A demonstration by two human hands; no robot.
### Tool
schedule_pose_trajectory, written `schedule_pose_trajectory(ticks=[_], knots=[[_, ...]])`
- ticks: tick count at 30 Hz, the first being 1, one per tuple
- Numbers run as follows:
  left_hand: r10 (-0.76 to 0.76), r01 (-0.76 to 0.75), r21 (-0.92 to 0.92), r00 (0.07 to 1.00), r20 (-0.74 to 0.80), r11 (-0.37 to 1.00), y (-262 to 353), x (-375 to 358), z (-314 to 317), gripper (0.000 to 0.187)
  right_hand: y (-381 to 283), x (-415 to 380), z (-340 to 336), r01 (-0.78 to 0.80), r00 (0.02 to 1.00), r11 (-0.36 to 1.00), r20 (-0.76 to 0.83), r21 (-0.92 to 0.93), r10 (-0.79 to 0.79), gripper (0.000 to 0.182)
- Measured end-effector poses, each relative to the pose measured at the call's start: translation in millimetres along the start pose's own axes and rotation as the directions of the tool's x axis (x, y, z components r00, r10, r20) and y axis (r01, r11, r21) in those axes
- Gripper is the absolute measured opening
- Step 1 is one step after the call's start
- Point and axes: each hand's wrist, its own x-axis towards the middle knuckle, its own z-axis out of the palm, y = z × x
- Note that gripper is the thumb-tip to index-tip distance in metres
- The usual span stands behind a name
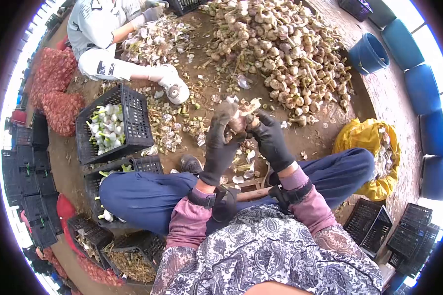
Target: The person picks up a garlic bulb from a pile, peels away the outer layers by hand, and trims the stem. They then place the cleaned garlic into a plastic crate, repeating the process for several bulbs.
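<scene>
In front of my lap, a garlic bulb (237, 123) with loose papery skin (249, 105) is held between my two gloved hands. My left hand (218, 145) wraps its fingers round the bulb from the left. My right hand (271, 142) is closed at the bulb's right side, its fingertips pinching at the skin. Both gloves are dark, with dusty fingertips. Below the hands, shed skins (238, 179) lie on the ground between my legs. A large heap of unpeeled garlic (285, 54) spreads out beyond them.
To the left, a black crate (139, 115) holds cleaned white garlic (107, 129); another crate (147, 164) is beside my leg. A yellow sack (362, 137) and blue bucket (369, 54) are on the right. Another person (96, 37) sits at upper left near red net sacks (54, 78).
</scene>
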Motion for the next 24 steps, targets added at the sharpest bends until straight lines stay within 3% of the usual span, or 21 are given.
schedule_pose_trajectory(ticks=[7,10,13,15,17,20,22,23,24], knots=[[0.065,-0.065,0.014,0.998,-0.024,0.998,6.4,0.5,-2.8,0.075,-2.2,-2.4,-1.9,0.019,0.999,1.000,-0.039,-0.004,-0.019,0.020],[-0.081,0.067,-0.302,0.996,-0.033,0.951,5.8,-2.7,4.3,0.070,3.0,-4.9,-8.2,0.122,0.989,0.970,-0.057,-0.211,-0.137,0.017],[-0.355,0.341,-0.766,0.921,0.158,0.544,-2.5,-10.7,0.2,0.051,-1.7,-6.2,-2.9,0.301,0.930,0.778,-0.013,-0.551,-0.368,0.022],[-0.449,0.452,-0.865,0.833,0.323,0.216,7.7,-4.4,-3.8,0.045,-8.9,-6.7,4.2,0.390,0.844,0.533,0.060,-0.751,-0.533,0.031],[-0.398,0.485,-0.872,0.787,0.471,-0.072,5.0,0.3,-6.6,0.055,-15.8,-11.5,16.8,0.406,0.829,0.450,0.113,-0.796,-0.548,0.031],[-0.591,0.497,-0.864,0.721,0.362,0.078,-1.0,-4.1,0.2,0.051,-10.4,-19.3,27.0,0.458,0.805,0.340,0.221,-0.821,-0.550,0.031],[-0.580,0.530,-0.788,0.764,0.283,0.314,-4.4,-8.4,-3.1,0.048,-10.1,-22.6,31.5,0.447,0.831,0.296,0.269,-0.844,-0.486,0.029],[-0.579,0.539,-0.727,0.779,0.239,0.424,-0.3,-8.2,-4.1,0.048,-9.7,-19.4,27.0,0.469,0.803,0.308,0.254,-0.828,-0.540,0.025],[-0.571,0.542,-0.654,0.796,0.199,0.528,1.2,-7.2,-4.4,0.047,-8.7,-14.1,21.7,0.427,0.822,0.408,0.159,-0.807,-0.546,0.022]])
